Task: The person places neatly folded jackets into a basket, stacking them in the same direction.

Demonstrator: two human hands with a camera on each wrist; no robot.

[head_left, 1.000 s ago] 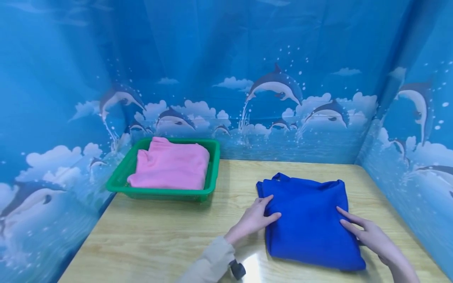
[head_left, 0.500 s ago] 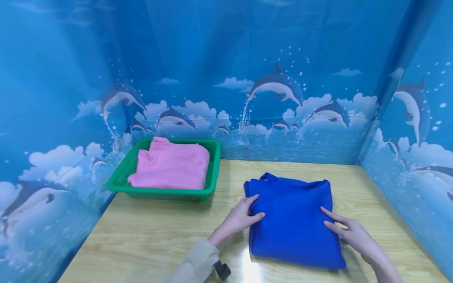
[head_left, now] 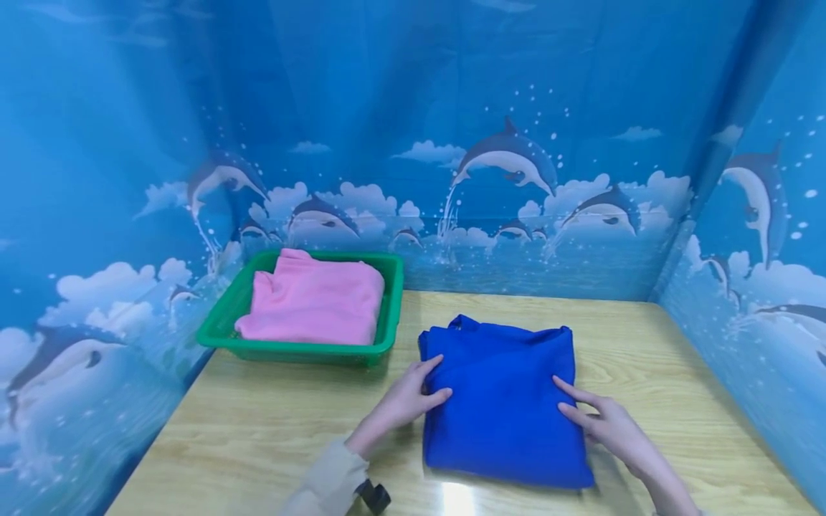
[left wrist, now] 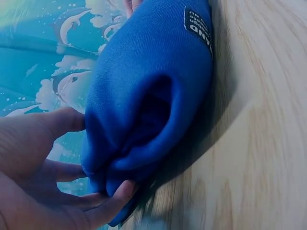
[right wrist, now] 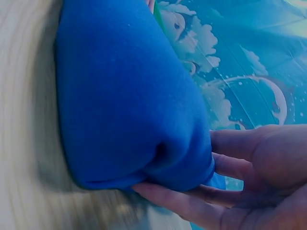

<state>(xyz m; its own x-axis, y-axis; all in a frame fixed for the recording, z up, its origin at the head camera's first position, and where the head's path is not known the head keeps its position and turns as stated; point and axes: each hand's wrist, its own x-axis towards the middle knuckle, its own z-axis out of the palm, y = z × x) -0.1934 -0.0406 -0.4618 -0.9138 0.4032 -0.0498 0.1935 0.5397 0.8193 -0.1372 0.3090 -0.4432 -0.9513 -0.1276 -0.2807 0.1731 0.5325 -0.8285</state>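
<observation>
A folded blue garment [head_left: 500, 401] lies on the wooden table right of centre in the head view. My left hand [head_left: 406, 394] grips its left side, thumb and index finger over the top, other fingers lower down. On the opposite side my right hand [head_left: 603, 423] holds the right edge in much the same way. The left wrist view shows the blue garment [left wrist: 134, 62] with an open fold at its end and a dark label [left wrist: 195, 24] with white letters. Low at the garment's edge are the fingertips [right wrist: 144, 188] in the right wrist view.
A green basket [head_left: 303, 350] stands at the back left of the table [head_left: 258, 423], holding a folded pink garment [head_left: 316, 301]. Behind and beside the table hangs a blue curtain [head_left: 348, 107] printed with dolphins. A black strap device [head_left: 374, 496] is on the left wrist.
Both hands have moved left together, and the blue garment has shifted left across the table with them, closer to the green basket. The basket and pink garment have stayed in place.
</observation>
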